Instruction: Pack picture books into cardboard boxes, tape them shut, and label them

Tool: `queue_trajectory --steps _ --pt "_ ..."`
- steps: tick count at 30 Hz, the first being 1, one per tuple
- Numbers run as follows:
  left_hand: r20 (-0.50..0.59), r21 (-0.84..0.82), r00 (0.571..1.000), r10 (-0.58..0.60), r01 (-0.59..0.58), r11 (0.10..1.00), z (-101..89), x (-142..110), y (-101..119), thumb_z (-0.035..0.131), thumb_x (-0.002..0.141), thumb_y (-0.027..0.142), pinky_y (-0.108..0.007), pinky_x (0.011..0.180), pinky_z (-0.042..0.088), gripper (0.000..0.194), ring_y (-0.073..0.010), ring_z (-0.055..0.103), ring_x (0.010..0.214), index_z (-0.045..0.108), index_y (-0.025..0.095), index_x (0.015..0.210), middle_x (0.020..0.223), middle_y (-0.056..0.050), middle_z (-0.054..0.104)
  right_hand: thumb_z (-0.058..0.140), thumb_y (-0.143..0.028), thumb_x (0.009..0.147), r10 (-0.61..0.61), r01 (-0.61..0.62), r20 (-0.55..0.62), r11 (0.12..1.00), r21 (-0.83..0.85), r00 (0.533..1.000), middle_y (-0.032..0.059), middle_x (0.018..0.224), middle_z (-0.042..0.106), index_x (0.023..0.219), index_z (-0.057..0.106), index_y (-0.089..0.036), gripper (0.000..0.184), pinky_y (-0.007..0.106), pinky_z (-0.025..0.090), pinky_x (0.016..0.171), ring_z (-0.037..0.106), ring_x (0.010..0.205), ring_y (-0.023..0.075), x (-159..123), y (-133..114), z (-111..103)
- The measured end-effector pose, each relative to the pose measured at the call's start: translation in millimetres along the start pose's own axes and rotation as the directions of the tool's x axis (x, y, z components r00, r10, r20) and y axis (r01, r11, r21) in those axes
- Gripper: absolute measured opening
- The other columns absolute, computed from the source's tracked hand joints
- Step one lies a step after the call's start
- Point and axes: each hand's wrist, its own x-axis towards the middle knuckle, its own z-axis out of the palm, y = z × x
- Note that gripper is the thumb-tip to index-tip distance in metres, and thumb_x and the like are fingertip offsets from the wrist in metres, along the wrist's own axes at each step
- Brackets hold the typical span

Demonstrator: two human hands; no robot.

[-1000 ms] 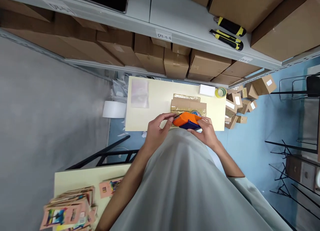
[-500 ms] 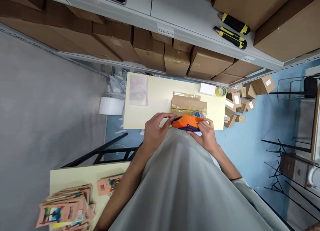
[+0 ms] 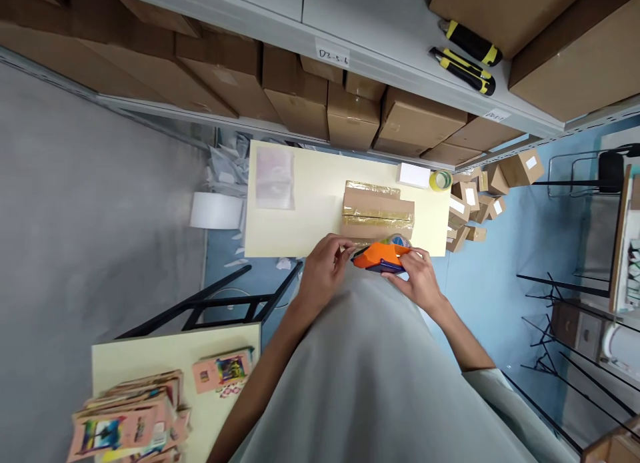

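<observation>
My right hand (image 3: 419, 274) is wrapped round the handle end of an orange and dark blue tape dispenser (image 3: 379, 255), held in front of my body at the table's near edge. A roll of tape (image 3: 399, 240) shows at its far side. At the dispenser's dark front end, my left hand (image 3: 327, 266) is closed in a pinch; what lies between its fingertips is too small to make out. Just beyond the dispenser, a cardboard box (image 3: 379, 209) with shiny tape across it lies on the cream table (image 3: 310, 226).
Clear plastic bags (image 3: 275, 178), a white box (image 3: 414, 175) and a yellow-green tape roll (image 3: 441, 180) lie on the table. A shelf (image 3: 370, 46) with cartons and two utility knives (image 3: 467, 56) overhangs it. Small parcels (image 3: 470, 196) are piled at right; pink printed packets (image 3: 125, 423) lie lower left.
Both hands and the tape dispenser have come slightly down toward my body, showing more of the cardboard box. My left fingertips have drawn back a little from the dispenser's dark front end.
</observation>
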Motion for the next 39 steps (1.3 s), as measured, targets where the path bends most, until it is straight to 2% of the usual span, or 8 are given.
queue_trajectory --steps 8,14,17,21,24,30,34,39 --pt "0.078 -0.048 0.981 -0.179 0.183 0.982 6.9 -6.8 -14.0 0.058 0.103 0.046 -0.031 0.065 0.049 0.026 -0.0165 0.059 0.063 0.069 0.024 0.097 0.082 0.000 0.073 0.071 -0.069 0.100 0.012 -0.019 0.192 0.999 0.038 0.981 0.0065 0.086 0.078 0.096 0.074 -0.023 0.046 0.047 0.057 0.099 0.076 0.088 0.0282 12.4 8.1 -20.5" --pt "-0.260 -0.148 0.910 -0.322 0.292 0.945 -47.5 8.3 -39.6 0.058 0.103 0.055 -0.030 0.064 0.055 0.032 -0.0171 0.063 0.063 0.069 0.024 0.103 0.075 0.001 0.068 0.069 -0.065 0.102 0.129 -0.100 0.206 0.984 -0.147 0.970 0.0026 0.066 0.069 0.082 0.072 -0.024 0.046 0.041 0.055 0.070 0.065 0.059 0.0245 20.0 42.1 -72.2" --pt "-0.144 -0.170 0.949 -0.281 0.256 0.952 -57.1 18.8 -43.7 0.067 0.097 0.056 -0.033 0.080 0.062 0.035 -0.0198 0.074 0.079 0.073 0.023 0.107 0.088 -0.003 0.076 0.068 -0.066 0.102 0.120 -0.086 0.198 0.981 -0.172 0.973 0.0021 0.068 0.069 0.082 0.071 -0.024 0.047 0.040 0.054 0.068 0.064 0.061 0.0240 24.4 39.0 -101.6" --pt "0.045 -0.293 0.983 -0.176 0.182 0.939 -37.7 25.1 -23.5 0.066 0.098 0.063 -0.042 0.099 0.064 0.067 -0.0255 0.078 0.109 0.061 0.021 0.149 0.128 -0.013 0.080 0.069 -0.067 0.102 -0.017 0.041 0.165 0.989 -0.143 0.986 0.0039 0.075 0.069 0.082 0.067 -0.025 0.047 0.047 0.058 0.090 0.070 0.078 0.0271 34.4 0.7 -128.5" --pt "0.115 -0.388 0.984 -0.135 0.169 0.906 -29.8 22.2 -3.5 0.065 0.099 0.066 -0.045 0.104 0.063 0.072 -0.0275 0.075 0.120 0.057 0.024 0.156 0.148 -0.016 0.072 0.069 -0.066 0.102 -0.085 0.103 0.166 0.990 -0.100 0.982 0.0016 0.073 0.065 0.084 0.067 -0.027 0.043 0.051 0.056 0.103 0.067 0.074 0.0250 37.8 -28.2 -140.4" --pt "0.274 -0.527 0.961 -0.019 0.167 0.833 -48.9 14.5 22.5 0.072 0.093 0.074 -0.048 0.103 0.064 0.065 -0.0321 0.074 0.123 0.073 0.028 0.139 0.143 -0.014 0.074 0.071 -0.061 0.103 -0.123 0.135 0.132 0.988 -0.079 0.984 0.0009 0.075 0.065 0.089 0.070 -0.028 0.036 0.051 0.055 0.108 0.067 0.074 0.0233 36.3 -48.4 -144.6" --pt "0.216 -0.476 0.976 0.016 0.091 0.875 -55.2 10.8 35.9 0.087 0.080 0.072 -0.048 0.097 0.066 0.064 -0.0295 0.074 0.112 0.078 0.032 0.130 0.128 -0.010 0.076 0.070 -0.063 0.103 -0.122 0.132 0.145 0.989 -0.061 0.982 0.0001 0.074 0.063 0.087 0.068 -0.028 0.039 0.049 0.056 0.106 0.064 0.070 0.0217 36.2 -49.8 -138.1" --pt "0.179 -0.377 0.984 0.000 0.069 0.924 -50.5 8.4 43.6 0.084 0.088 0.062 -0.041 0.087 0.065 0.042 -0.0223 0.072 0.092 0.082 0.028 0.112 0.110 -0.007 0.078 0.068 -0.065 0.104 -0.128 0.134 0.154 0.990 -0.031 0.980 0.0018 0.078 0.066 0.089 0.070 -0.026 0.042 0.051 0.056 0.109 0.066 0.074 0.0219 33.5 -50.3 -130.8"
